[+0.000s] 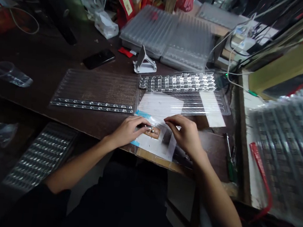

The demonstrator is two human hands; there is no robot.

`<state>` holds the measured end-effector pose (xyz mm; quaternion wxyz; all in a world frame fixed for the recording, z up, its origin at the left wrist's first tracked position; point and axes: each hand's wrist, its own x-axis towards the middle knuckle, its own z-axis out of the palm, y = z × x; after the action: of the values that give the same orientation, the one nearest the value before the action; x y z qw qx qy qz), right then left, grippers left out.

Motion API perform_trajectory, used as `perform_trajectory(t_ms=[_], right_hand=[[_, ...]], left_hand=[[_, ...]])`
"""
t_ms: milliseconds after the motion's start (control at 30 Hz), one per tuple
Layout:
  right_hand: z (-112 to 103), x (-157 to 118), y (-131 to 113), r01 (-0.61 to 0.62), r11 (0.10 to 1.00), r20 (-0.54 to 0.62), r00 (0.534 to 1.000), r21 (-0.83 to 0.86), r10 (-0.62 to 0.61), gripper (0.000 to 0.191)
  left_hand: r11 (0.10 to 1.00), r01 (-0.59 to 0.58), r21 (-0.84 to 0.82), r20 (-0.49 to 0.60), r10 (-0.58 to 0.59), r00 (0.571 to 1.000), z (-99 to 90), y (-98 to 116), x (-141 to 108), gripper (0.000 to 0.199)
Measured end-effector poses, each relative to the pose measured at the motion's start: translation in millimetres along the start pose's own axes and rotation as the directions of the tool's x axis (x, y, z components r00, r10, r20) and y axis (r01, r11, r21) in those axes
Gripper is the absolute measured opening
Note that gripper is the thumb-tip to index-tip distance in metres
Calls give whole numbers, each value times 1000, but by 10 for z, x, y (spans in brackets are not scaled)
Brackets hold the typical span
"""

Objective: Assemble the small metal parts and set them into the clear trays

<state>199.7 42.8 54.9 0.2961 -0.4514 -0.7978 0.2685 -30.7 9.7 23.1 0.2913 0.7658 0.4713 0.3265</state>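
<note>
Dark workbench [38,54]: left hand [128,131] grip pinching small metal part [149,128] beside brown pad [154,133]; right hand [184,133] grip spread.

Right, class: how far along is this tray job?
Done: the upper right clear tray looks full of small metal parts. In hand: the left hand pinches a part at a brown board, the right hand beside it. Left: the other clear tray has only two filled rows.

At the frame's lower centre, a small metal part [149,128] is glinting against a rough brown board [155,132]. Above it, a clear plastic blister tray [97,86] is shining glossily, a dark tabletop [44,55] is looking smooth and matt, and a white paper sheet [157,105] is showing dull.
</note>
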Motion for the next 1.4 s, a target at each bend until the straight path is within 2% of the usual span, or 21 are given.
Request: perform_trajectory(t_ms=[200,367,600,867,933,1000,1067,1133,1200,1267,1333,1400], right_hand=[[226,-56,31,-51,998,79,996,30,49,15],[272,-83,39,-57,998,135,989,26,53,17],[300,-95,26,-43,999,150,988,22,39,17],[349,-127,27,-29,999,186,982,-33,34,21],[360,-128,29,-29,998,184,982,-59,39,21],[366,-128,30,-24,998,174,984,-65,35,21],[371,-132,26,3,1000,173,985,-31,2,21],[381,-148,10,74,997,184,981,-25,-69,19],[401,-176,-19,178,976,216,965,-123,-149,18],[429,-207,-54,274,922,265,943,-272,-202,19],[451,-225,-84,319,878,307,928,-356,-212,21],[441,-224,-99,306,883,322,927,-356,-192,22]], left_hand=[[998,-37,59,39,35,999,18,-70,-19,10],[995,-76,57,41,74,996,25,-74,-35,11],[988,-112,106,25,110,994,53,-74,-41,8],[985,-157,77,35,155,987,83,-82,-48,9],[988,-142,56,-21,143,989,68,-75,-44,9],[995,-90,48,-137,96,986,41,-70,-41,8],[996,-26,84,-198,42,979,16,-67,-45,8],[984,-3,176,-138,28,990,2,-63,-55,10],[962,-13,272,-48,27,998,2,-55,-67,11],[946,-13,324,-18,19,1000,9,-45,-70,11],[948,18,318,-45,-4,999,21,-34,-58,10],[960,54,275,-107,-26,994,39,-14,-31,7]])
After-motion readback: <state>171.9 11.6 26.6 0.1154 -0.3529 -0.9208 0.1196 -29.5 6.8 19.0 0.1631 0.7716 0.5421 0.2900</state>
